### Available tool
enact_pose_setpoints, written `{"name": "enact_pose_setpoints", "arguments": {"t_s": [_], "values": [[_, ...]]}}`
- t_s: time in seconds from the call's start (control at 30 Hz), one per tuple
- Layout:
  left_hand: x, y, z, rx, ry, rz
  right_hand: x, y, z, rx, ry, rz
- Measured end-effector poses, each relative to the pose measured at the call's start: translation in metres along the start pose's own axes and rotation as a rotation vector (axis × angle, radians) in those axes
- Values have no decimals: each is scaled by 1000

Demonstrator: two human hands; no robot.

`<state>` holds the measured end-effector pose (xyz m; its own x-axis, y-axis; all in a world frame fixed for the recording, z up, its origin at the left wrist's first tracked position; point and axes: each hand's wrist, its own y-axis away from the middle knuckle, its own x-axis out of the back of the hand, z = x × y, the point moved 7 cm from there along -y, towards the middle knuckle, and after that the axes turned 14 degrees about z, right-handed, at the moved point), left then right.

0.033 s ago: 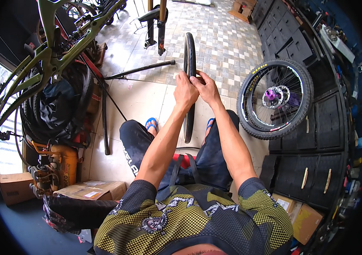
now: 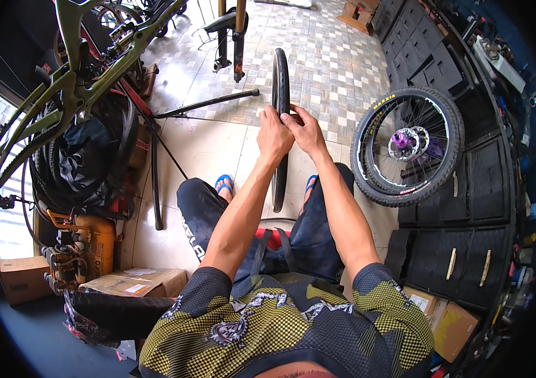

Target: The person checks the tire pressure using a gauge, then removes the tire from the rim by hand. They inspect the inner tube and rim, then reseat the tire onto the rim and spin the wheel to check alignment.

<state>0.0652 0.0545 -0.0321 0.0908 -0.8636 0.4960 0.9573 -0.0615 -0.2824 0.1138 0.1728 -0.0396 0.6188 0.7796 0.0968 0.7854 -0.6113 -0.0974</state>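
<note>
A black bicycle rim (image 2: 282,170) stands upright between my knees, seen almost edge-on. Both hands grip it on its upper part, side by side. My left hand (image 2: 273,132) wraps around it from the left with curled fingers. From the right, my right hand (image 2: 306,131) closes on the same spot, its thumb pressed down near the left hand. The fingertips behind the rim are partly hidden, and whether they pinch any small thing there I cannot tell.
A green bike frame (image 2: 66,104) hangs on a stand with a black leg (image 2: 208,104) at left. Wheels with knobby tyres (image 2: 450,170) lean against black drawers (image 2: 450,252) at right. An orange compressor (image 2: 95,246) and a cardboard box (image 2: 132,282) sit lower left. A fork (image 2: 239,50) hangs ahead.
</note>
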Motion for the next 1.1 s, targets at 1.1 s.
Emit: {"name": "enact_pose_setpoints", "arguments": {"t_s": [1.1], "values": [[8, 2, -8, -63, 69, 9, -9, 10, 3, 12, -22, -7]]}}
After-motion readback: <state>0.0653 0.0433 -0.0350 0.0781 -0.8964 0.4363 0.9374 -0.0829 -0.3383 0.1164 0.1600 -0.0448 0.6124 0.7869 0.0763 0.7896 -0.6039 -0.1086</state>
